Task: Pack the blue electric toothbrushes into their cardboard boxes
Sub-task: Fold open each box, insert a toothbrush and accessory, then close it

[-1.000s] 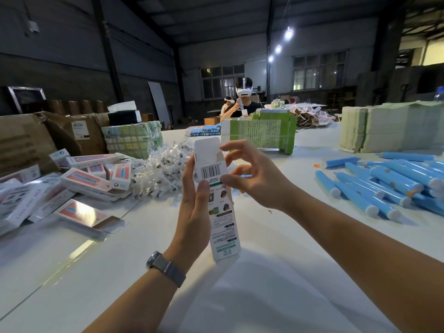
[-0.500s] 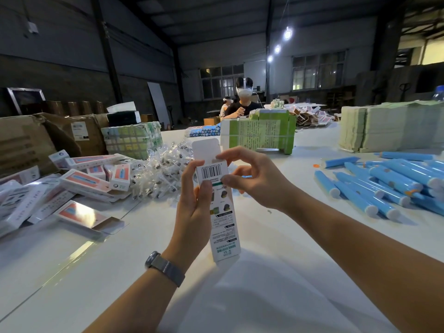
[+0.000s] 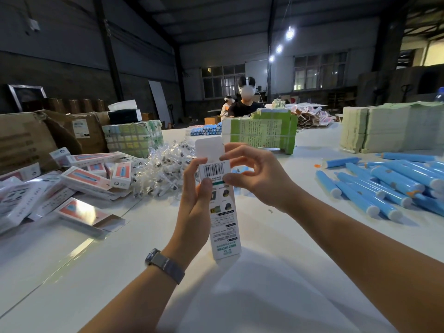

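We see a wide white bench (image 3: 240,296) filling the lower view, and we place everything against the cardboard box (image 3: 219,203) held upright above its middle. Far behind the box and to the right, stacks of pale green flat cartons (image 3: 389,127) sit at the bench's edge; directly behind it stands a green printed bundle (image 3: 259,132), and beyond that a seated person (image 3: 243,104) faces us. Behind the box to the left are brown cardboard cases (image 3: 28,138) and a green-wrapped pack (image 3: 133,137). Left of the box lies a heap of packed and flat white boxes with pink panels (image 3: 84,179), one with its end flap open nearest us. To the right of the box lies a pile of blue electric toothbrushes (image 3: 384,186) with white ends, well apart from it. Just behind the box on its left is a mound of small clear plastic packets (image 3: 161,171). Our left hand (image 3: 195,207) grips the box along its left side, fingers curled behind and the thumb pressed on the printed face under the barcode; a watch (image 3: 164,264) is on that wrist. Our right hand (image 3: 254,176) pinches the box's upper right edge just under the raised top flap (image 3: 209,146), thumb in front, other fingers curled and spread above. We cannot tell what is inside the box.
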